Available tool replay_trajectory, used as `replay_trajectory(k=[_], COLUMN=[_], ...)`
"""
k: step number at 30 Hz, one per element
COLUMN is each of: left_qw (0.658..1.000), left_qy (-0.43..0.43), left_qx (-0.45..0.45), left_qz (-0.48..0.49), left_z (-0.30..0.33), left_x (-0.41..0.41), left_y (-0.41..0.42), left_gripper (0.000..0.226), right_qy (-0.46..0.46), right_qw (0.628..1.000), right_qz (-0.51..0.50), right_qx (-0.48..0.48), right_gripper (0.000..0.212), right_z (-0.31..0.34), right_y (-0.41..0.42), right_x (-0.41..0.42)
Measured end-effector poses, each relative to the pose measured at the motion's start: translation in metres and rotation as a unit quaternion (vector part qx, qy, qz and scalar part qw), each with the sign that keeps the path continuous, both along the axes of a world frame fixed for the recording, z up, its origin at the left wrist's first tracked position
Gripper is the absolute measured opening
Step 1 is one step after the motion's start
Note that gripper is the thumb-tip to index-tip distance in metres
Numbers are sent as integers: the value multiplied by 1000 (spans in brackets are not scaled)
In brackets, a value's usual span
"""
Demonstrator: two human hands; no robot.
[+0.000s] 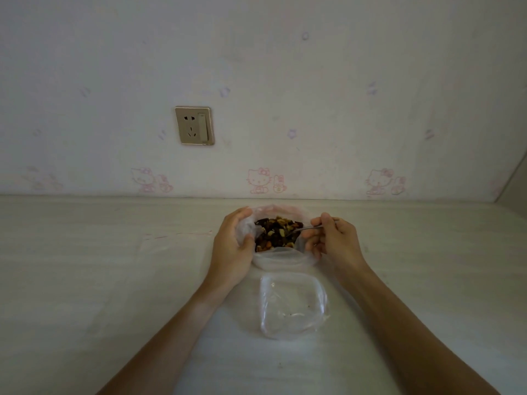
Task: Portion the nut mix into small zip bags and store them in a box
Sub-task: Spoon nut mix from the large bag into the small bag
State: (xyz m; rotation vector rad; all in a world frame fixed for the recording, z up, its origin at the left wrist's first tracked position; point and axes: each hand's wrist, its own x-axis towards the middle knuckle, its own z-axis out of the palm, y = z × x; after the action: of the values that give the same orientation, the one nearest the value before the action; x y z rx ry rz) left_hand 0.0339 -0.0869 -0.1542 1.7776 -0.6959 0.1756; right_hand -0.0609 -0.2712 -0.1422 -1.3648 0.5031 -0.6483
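Nearest the person, a clear box (pixel 291 305) sits on the table (pixel 85 280), lined with what seems to be a small zip bag (pixel 320 312) draped over its rim; the plastic is too clear to say for certain. It holds almost nothing, only a few crumbs. Set there, just in front of the supply, it makes the trip for each scoop short.

Just beyond it, touching or nearly so, stands the big bag (pixel 281 259) of nut mix (pixel 278 232), its mouth rolled open and wide. The left hand (pixel 232 246) curls round the bag's left side, fingers on the far rim and thumb pressed into the near wall, most likely to keep the mouth open and the soft bag from tipping. The right hand (pixel 332 238) pinches a metal spoon (pixel 306 228) between thumb and fingertips, the handle lying across toward the bag and the bowl sunk into the mix at its right edge. Judging by that, a scoop is being loaded, and portioning has hardly begun.

To the left, flat on the table, lies another clear bag (pixel 168 243) with a reddish zip line, probably waiting its turn.

Behind the table is a papered wall (pixel 313 95) with a socket (pixel 194 126).
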Motion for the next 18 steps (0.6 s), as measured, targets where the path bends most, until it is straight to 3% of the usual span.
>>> replay_trajectory(k=[7,13,18], left_qw=[998,991,991], left_qy=[-50,-122,-84], left_qx=[32,50,63], left_qz=[15,34,-80], left_z=[2,15,18], left_x=[4,-3,-28], left_y=[6,23,33], left_gripper=[33,13,11], right_qy=[-25,-25,-40], right_qw=[998,999,999], right_qz=[1,10,25], right_qx=[61,22,14], right_gripper=[32,35,34], right_z=[8,18,29], right_y=[4,0,-1], right_x=[-11,-20,-35])
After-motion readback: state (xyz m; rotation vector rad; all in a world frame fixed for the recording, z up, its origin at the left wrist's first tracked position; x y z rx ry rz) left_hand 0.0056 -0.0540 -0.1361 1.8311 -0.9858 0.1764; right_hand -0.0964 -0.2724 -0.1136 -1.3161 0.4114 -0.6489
